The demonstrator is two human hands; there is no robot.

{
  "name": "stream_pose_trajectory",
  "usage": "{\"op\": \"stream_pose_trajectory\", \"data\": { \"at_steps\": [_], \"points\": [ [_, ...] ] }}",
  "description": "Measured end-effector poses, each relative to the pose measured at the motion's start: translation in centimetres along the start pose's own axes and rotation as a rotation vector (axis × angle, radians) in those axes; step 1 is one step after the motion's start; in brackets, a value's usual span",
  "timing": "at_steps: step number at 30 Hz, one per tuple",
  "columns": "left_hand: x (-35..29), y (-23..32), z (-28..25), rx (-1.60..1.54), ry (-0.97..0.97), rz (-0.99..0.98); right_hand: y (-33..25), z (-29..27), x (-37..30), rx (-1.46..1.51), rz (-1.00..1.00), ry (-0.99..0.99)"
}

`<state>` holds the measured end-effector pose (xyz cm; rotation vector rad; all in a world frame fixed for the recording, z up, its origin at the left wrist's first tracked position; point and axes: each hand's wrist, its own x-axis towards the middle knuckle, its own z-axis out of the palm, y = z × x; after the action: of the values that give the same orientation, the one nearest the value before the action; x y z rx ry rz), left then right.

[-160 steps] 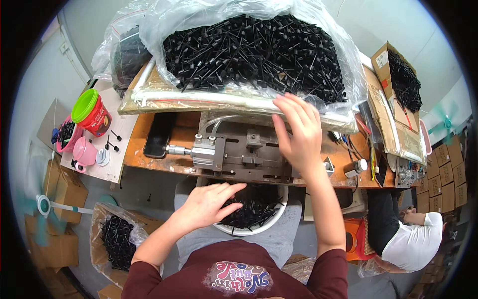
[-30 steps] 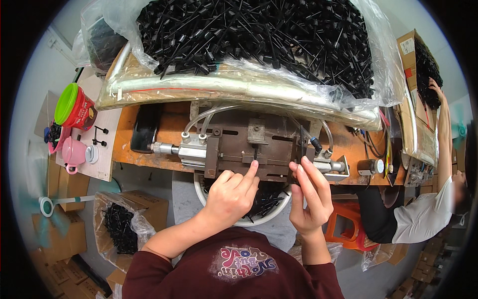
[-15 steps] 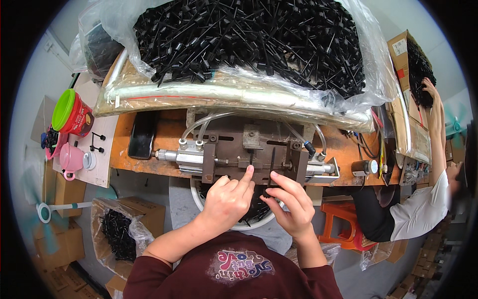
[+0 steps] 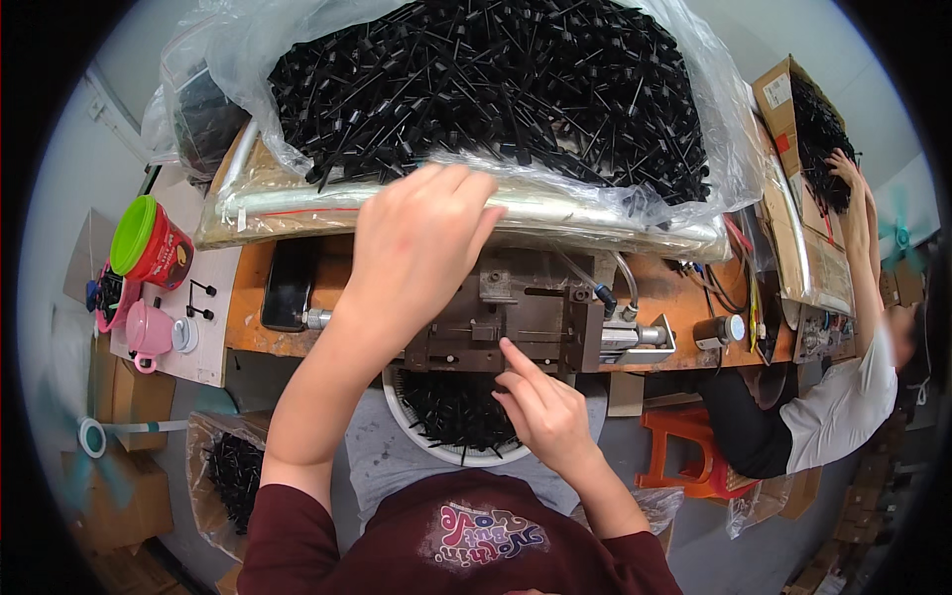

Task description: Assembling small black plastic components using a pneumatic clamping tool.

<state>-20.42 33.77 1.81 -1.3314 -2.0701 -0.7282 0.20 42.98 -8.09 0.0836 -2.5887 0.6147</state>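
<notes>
My left hand (image 4: 421,233) is raised above the near rim of a plastic-lined tray (image 4: 327,203) heaped with black stemmed plastic parts (image 4: 486,84). Its fingers bend downward and their tips are hidden, so I cannot see whether it holds anything. My right hand (image 4: 543,409) stretches its index finger to the middle of a dark metal clamping fixture (image 4: 540,342), with the other fingers loosely bent. A thin dark stem seems to stand in the fixture at that fingertip. Below the fixture, a white round basket (image 4: 397,412) holds many similar black parts.
A pneumatic cylinder (image 4: 635,337) flanks the fixture on the right, with clear hoses behind. A black phone (image 4: 288,288) lies left; a small jar (image 4: 719,332) stands right. Further left are a red-and-green bucket (image 4: 159,248) and pink cup (image 4: 149,332). A co-worker (image 4: 843,407) reaches into a carton on the right.
My left hand has left the fixture and risen toward the tray. My right hand has shifted left, its index finger now at the fixture; the black stemmed part it held no longer shows in it.
</notes>
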Motion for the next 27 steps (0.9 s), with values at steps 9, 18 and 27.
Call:
{"op": "stream_pose_trajectory", "data": {
  "at_steps": [9, 18, 27],
  "points": [
    [5.4, -0.8, 7.7, 0.122, -0.157, -0.101, -0.2, 1.3, 0.9, -0.156, -0.022, -0.047],
    [4.1, -1.0, 5.6, -0.180, -0.074, -0.100, -0.2, 1.5, 0.6, -0.185, 0.015, -0.066],
    [-3.2, 1.3, -1.7, -0.560, -0.072, -0.144, 1.3, -4.8, 7.0, 0.120, 0.093, 0.152]
  ]
}}
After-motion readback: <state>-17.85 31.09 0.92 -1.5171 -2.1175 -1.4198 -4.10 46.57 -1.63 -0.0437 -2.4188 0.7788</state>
